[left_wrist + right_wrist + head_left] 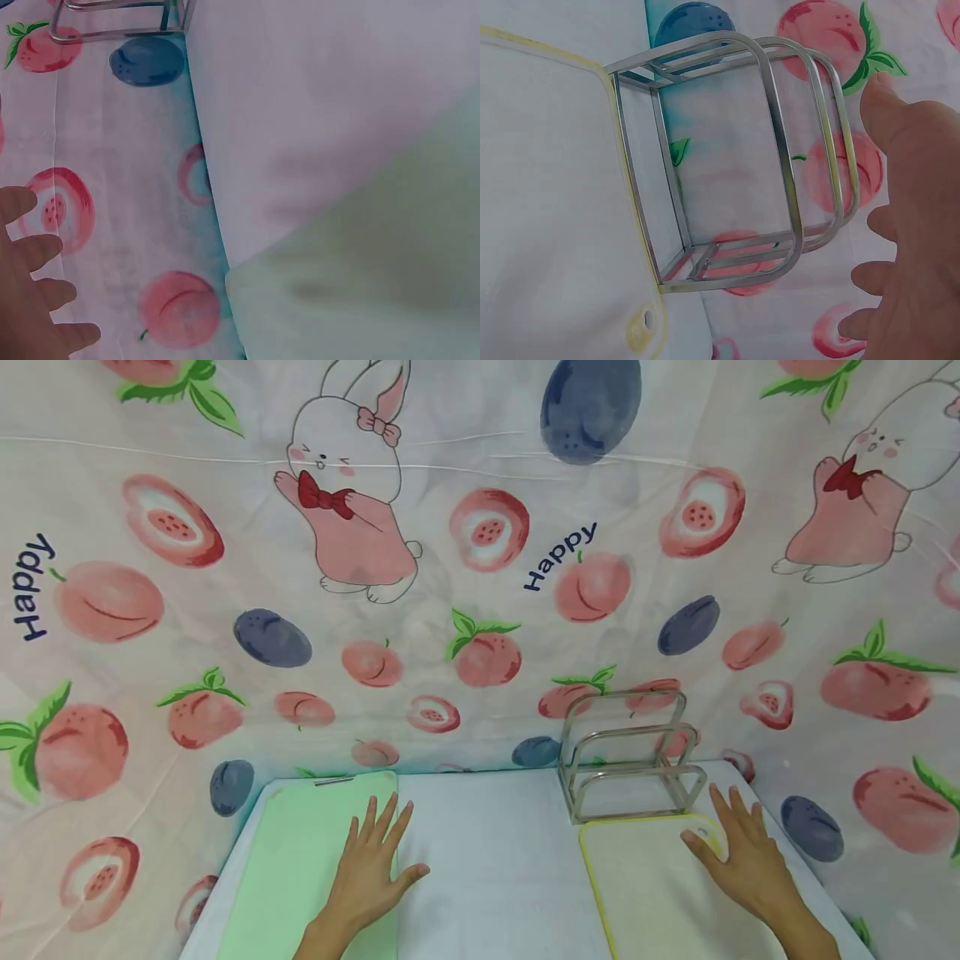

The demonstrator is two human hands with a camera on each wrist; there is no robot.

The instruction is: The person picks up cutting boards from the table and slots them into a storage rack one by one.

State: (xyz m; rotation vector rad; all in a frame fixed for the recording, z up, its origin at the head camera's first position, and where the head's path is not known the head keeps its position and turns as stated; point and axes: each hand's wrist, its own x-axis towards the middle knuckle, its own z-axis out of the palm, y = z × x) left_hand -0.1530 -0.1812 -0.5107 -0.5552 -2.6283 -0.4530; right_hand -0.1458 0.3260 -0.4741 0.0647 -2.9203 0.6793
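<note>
My left hand (367, 868), fingers spread and holding nothing, is over the right edge of a pale green board (285, 852). Its blurred shadow falls on that board and the white tabletop in the left wrist view, so it appears raised. A cream cutting board (645, 885) with a yellow rim lies to the right. Above its right side is my right hand (750, 868), fingers also extended, with nothing in it. Behind this board stands a metal wire rack (784, 165) with upright loops and gaps between them; the right hand is just right of it, not gripping it.
A white tabletop (487, 868) shows between the two boards. Fabric printed with peaches and rabbits (360, 543) hangs behind and at both sides. A thin dark strip (333, 781) sits at the green board's far edge; I cannot tell whether it is a slot or a clip.
</note>
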